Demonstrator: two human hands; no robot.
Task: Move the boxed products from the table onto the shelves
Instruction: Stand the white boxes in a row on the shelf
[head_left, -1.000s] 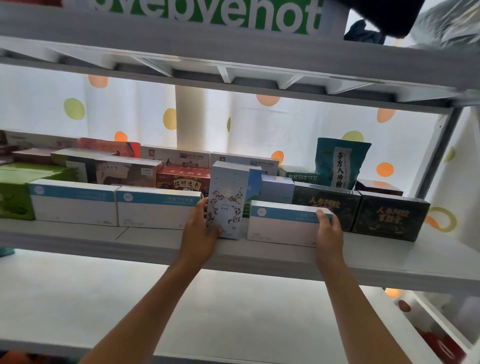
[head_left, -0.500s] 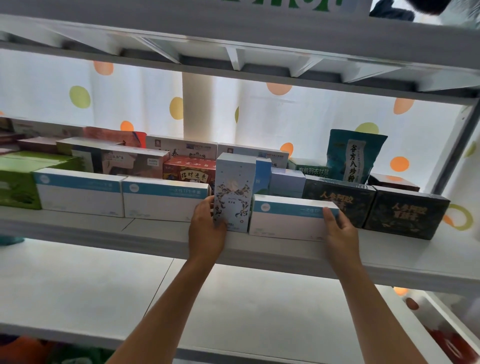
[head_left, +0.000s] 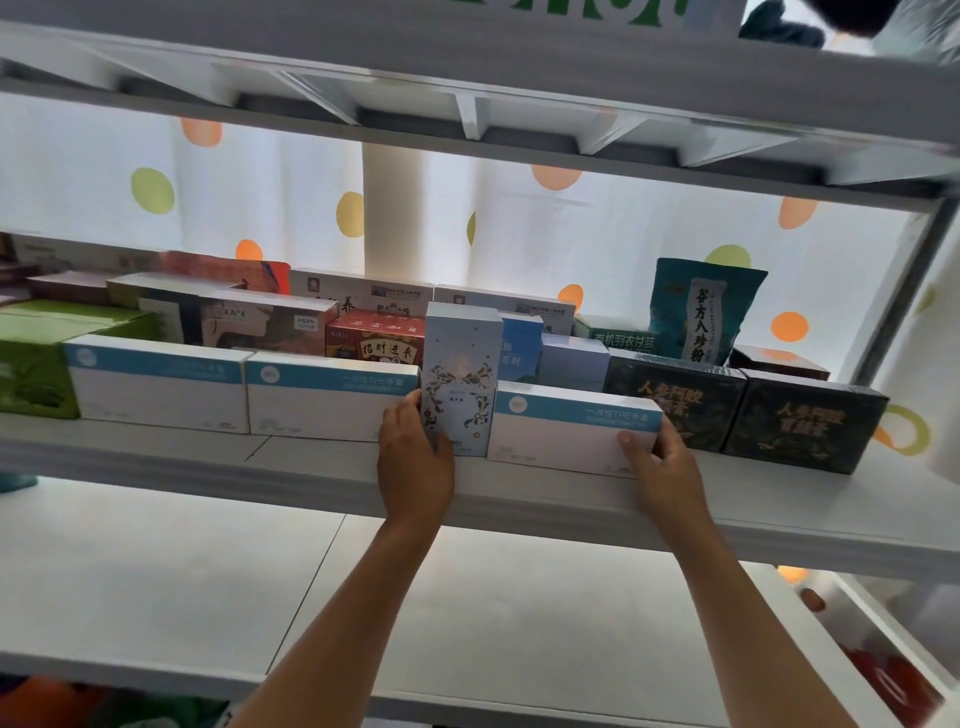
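A tall pale-blue box with a floral pattern (head_left: 460, 379) stands upright on the white middle shelf (head_left: 322, 478). My left hand (head_left: 413, 462) grips its lower left edge, thumb on the front. To its right lies a white box with a blue stripe (head_left: 566, 428). My right hand (head_left: 662, 467) holds that box's right end, thumb across its front. Two more white, blue-striped boxes (head_left: 332, 397) stand in a row to the left.
Two dark boxes with gold lettering (head_left: 802, 421) stand to the right of my right hand. Behind are red, pink and green boxes (head_left: 376, 338) and a teal pouch (head_left: 701, 312). A bare lower shelf (head_left: 156, 577) runs beneath. The upper shelf (head_left: 519, 67) hangs overhead.
Both hands stay on the same boxes. My right thumb has come down onto the striped box's front. The view has tilted a little, so the shelf sits lower in frame.
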